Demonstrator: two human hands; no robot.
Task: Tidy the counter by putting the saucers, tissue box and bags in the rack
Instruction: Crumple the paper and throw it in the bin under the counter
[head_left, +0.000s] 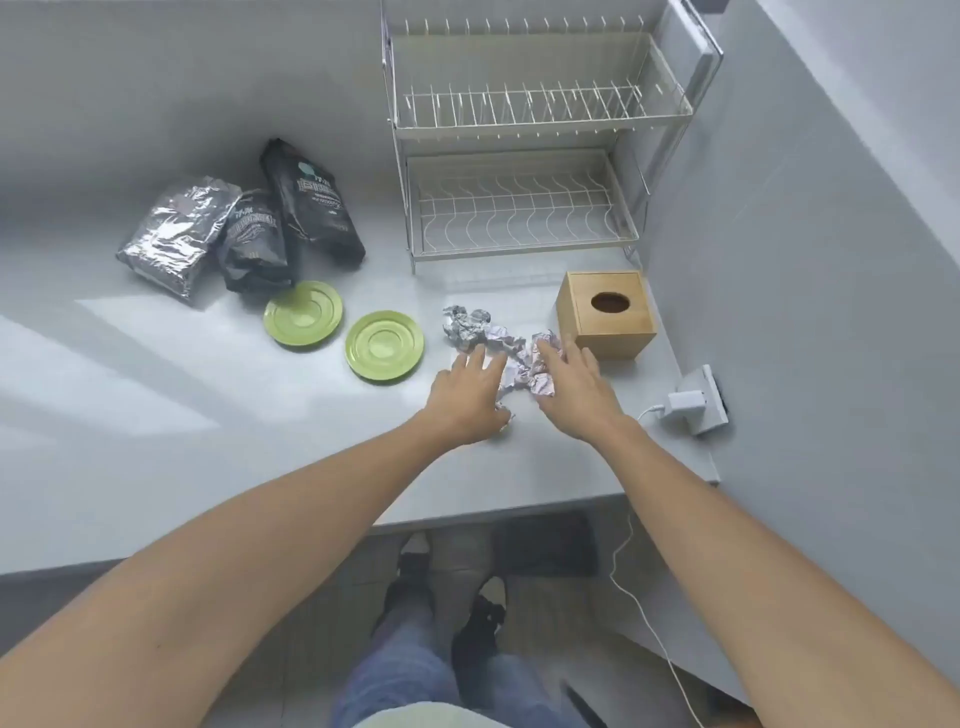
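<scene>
both hands spread over crumpled paper btwn saucers & tissue box.

I see two green saucers flat on the counter, side by side; a wooden tissue box upright before the empty two-tier wire rack; three dark bags, apparently foil, lying left.

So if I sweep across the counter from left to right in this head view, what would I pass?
Silver bag → two dark bags → first green saucer → second green saucer → crumpled paper, with both hands reaching at it → wooden tissue box → wall socket with charger.
</scene>
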